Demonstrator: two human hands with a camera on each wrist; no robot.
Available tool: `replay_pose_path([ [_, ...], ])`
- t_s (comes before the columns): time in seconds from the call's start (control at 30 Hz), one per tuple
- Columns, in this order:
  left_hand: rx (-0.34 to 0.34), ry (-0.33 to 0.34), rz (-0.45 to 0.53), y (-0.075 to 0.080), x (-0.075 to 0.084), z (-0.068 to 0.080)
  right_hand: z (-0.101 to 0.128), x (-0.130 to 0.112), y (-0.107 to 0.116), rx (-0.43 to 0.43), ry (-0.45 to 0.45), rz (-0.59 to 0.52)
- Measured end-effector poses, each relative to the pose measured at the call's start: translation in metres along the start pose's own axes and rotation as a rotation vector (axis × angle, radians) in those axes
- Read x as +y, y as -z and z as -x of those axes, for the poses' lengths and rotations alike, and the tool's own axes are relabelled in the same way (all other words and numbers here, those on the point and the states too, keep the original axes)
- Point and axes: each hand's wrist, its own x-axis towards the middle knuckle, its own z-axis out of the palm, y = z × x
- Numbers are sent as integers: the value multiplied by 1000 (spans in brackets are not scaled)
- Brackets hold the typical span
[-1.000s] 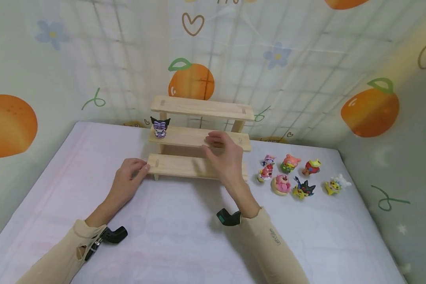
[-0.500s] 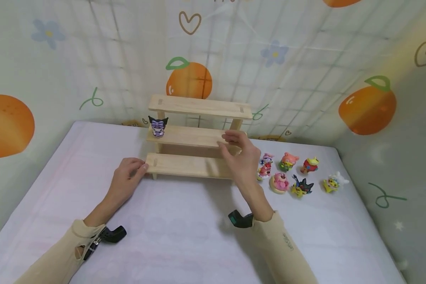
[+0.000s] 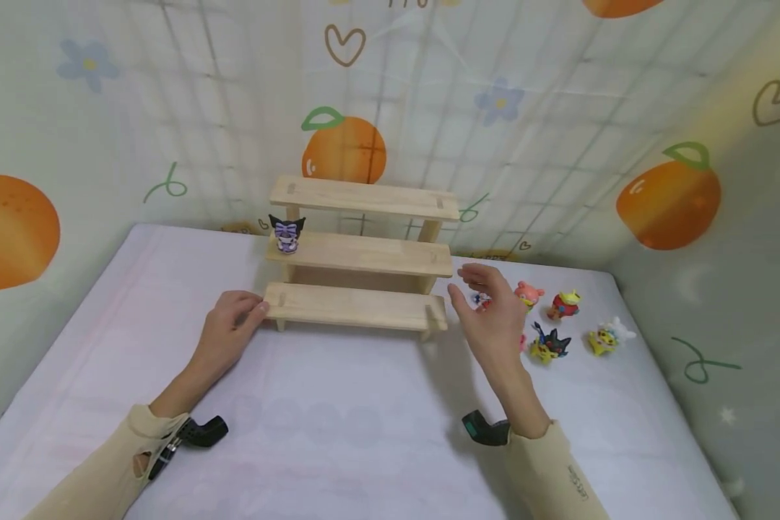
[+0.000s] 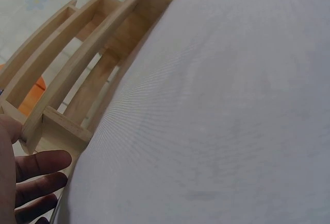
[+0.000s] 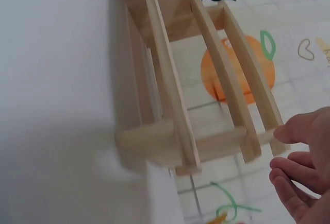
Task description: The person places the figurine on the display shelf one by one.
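A three-tier light wooden display stand [image 3: 354,306] stands near the back of the table. On the left end of its middle tier sits a small figurine [image 3: 288,235] in black and purple with a bow. My left hand [image 3: 230,323] rests on the table beside the stand, thumb touching the left end of the lowest tier. The left wrist view shows its fingers [image 4: 44,165] fairly straight beside that end. My right hand [image 3: 494,314], holding nothing, is raised off the right end of the stand, fingers loosely bent and thumb apart. It partly hides the figurines behind it.
Right of the stand are several small figurines, among them a pink one [image 3: 529,295], a red one with a yellow-green top [image 3: 564,305], a yellow one with black ears [image 3: 549,344] and a yellow one with white [image 3: 607,336]. A printed curtain [image 3: 422,108] hangs behind the table.
My right hand has moved right, from over the middle tier to beside the stand's right end, now covering some figurines. My left hand and the black-and-purple figurine have stayed put.
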Motion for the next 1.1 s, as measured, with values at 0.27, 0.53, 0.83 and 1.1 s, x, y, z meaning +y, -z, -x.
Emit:
replay_pose_path([
  [0.27,-23,25,2,-1,-2,0,17,25,24,-15,-29,62],
  [0.53,11,-2,-3,0,-2,1,20,41,31,-31,-34,108],
  [0.83,19,-5,6,-2,-2,2,20,49,34,-97,-77,102],
  [1.1,21,-10,2,-1,-2,2,21,56,32,-161,-106,103],
])
